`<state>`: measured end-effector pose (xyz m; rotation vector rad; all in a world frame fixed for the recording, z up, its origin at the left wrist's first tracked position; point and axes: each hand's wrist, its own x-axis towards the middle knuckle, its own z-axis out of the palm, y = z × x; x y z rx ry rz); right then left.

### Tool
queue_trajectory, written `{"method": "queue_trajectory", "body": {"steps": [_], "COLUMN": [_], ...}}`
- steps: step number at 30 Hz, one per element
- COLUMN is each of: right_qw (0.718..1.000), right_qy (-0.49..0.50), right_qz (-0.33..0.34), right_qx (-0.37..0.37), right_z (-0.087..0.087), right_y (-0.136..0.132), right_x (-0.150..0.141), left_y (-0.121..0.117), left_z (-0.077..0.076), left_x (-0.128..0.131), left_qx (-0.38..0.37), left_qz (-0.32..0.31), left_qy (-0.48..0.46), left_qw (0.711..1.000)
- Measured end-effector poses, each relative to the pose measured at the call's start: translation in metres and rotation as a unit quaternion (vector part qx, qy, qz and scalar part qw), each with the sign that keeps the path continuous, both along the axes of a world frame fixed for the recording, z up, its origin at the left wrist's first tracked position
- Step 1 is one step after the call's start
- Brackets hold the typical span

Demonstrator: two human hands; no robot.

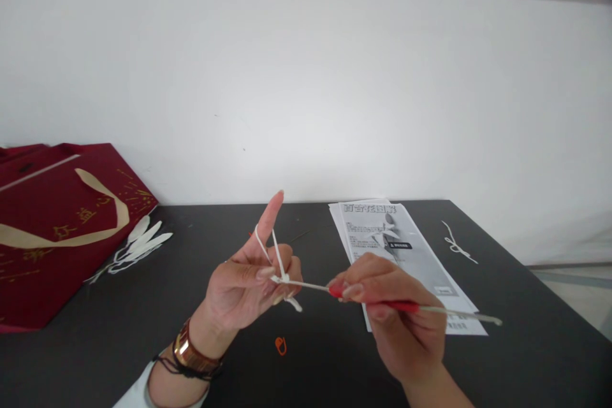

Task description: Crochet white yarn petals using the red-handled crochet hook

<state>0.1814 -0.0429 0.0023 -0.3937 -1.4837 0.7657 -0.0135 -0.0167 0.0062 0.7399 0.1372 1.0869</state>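
Note:
Raised over the table, my left hand (243, 287) has its index finger stretched up with white yarn (277, 247) looped around it. Thumb and other fingers pinch the yarn's small worked end, and a short tail hangs below. My right hand (401, 312) is closed around a crochet hook (401, 306) with a red grip and a metal hook at each end. The hook's left tip reaches into the yarn at my left fingertips; its other end sticks out past my right hand. An orange stitch marker (280, 346) lies on the table below my hands.
A dark red bag (62, 229) with a cream ribbon handle leans at the left, with several white crocheted petals (143, 241) beside it. Printed pattern sheets (430, 274) lie behind my right hand on the black table (296, 376). White yarn scraps (456, 246) lie farther right. A white wall stands behind.

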Motion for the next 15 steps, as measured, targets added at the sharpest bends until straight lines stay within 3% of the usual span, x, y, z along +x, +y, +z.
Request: {"method": "queue_trajectory", "body": {"steps": [5,9,15], "right_qw": [0.988,0.955,0.912], "right_qy": [-0.067,-0.179,-0.266], "right_qz": [-0.081,-0.117,-0.187], "right_qx": [0.116,0.206,0.252], "right_z": [0.005,0.005,-0.004], "right_y": [-0.005,-0.012,-0.018], "right_x": [-0.003,-0.001,-0.001], "left_y": [0.002,0.002,0.0], "left_z": [0.001,0.002,0.0], "left_x": [0.0,0.001,0.005], "left_qx": [-0.012,-0.02,0.008], "left_qz": [0.029,0.053,0.06], "left_qy": [0.005,0.0,0.014], "left_qw": [0.999,0.998,0.998]}}
